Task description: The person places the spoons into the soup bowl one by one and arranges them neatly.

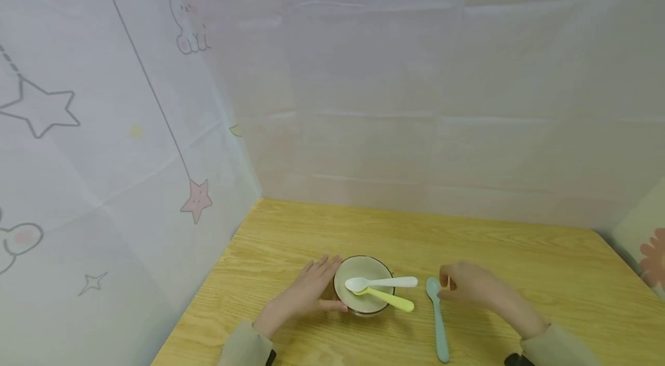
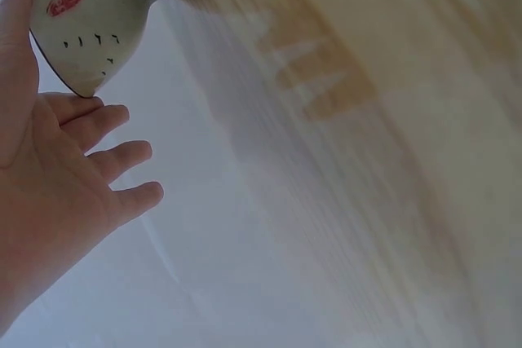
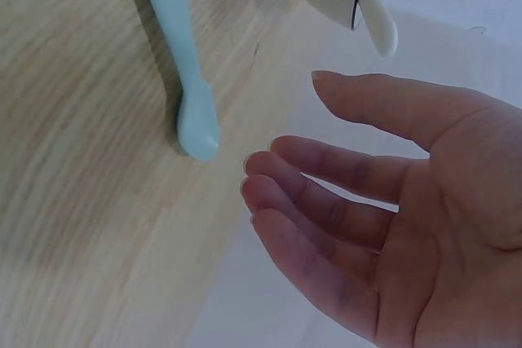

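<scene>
A cream bowl with a dark rim (image 1: 363,265) stands on the table, with a painted red and green pattern on its outer wall in the left wrist view. Inside it lie a white spoon (image 1: 397,282) and a yellow spoon (image 1: 397,301), handles sticking out over the right rim. My left hand (image 1: 309,290) rests against the bowl's left side, fingers extended and thumb by the near rim. A light blue spoon (image 1: 440,328) lies on the tabletop right of the bowl, bowl end away from me. Close beside that end hovers my right hand (image 1: 470,282), fingers loosely bent, holding nothing.
The wooden table (image 1: 312,221) meets a pale back wall covering (image 1: 374,94) and a printed left one (image 1: 130,181). Light sleeves (image 1: 246,346) cover both forearms.
</scene>
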Tool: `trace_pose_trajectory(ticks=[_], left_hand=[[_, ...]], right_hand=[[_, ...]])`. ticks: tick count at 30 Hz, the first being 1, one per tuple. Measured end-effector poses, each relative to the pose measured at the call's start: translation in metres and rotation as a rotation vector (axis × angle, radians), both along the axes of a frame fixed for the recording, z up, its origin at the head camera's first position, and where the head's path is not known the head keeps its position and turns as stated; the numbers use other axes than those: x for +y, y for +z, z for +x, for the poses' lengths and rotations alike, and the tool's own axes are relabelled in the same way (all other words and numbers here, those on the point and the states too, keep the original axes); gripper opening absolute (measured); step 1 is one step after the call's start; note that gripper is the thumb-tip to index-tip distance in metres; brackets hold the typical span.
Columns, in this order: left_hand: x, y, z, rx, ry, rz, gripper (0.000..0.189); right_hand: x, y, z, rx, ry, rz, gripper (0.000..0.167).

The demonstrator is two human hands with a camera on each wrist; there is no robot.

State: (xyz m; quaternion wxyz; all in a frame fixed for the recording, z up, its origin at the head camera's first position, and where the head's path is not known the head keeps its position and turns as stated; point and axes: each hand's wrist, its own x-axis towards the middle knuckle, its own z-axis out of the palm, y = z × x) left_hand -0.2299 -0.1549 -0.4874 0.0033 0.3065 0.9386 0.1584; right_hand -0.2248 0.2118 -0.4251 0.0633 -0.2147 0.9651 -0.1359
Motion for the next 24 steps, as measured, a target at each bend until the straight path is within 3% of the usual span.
trace_pose_trajectory(ticks=[5, 11, 18, 24], left_hand=[[-0.001, 0.0, -0.001, 0.02, -0.003, -0.008, 0.1], [0.0, -0.001, 0.0, 0.017, 0.005, -0.007, 0.101], [0.0, 0.0, 0.0, 0.015, 0.004, -0.007, 0.101], [0.0, -0.002, -0.001, 0.015, -0.005, -0.006, 0.1]], right_hand=[[0.0, -0.009, 0.004, -0.047, -0.011, -0.041, 0.021], [0.0, -0.022, 0.011, -0.02, 0.018, -0.094, 0.024], [-0.005, -0.031, 0.016, -0.072, -0.097, -0.135, 0.032], [-0.005, -0.04, 0.02, -0.079, -0.065, -0.19, 0.03]])
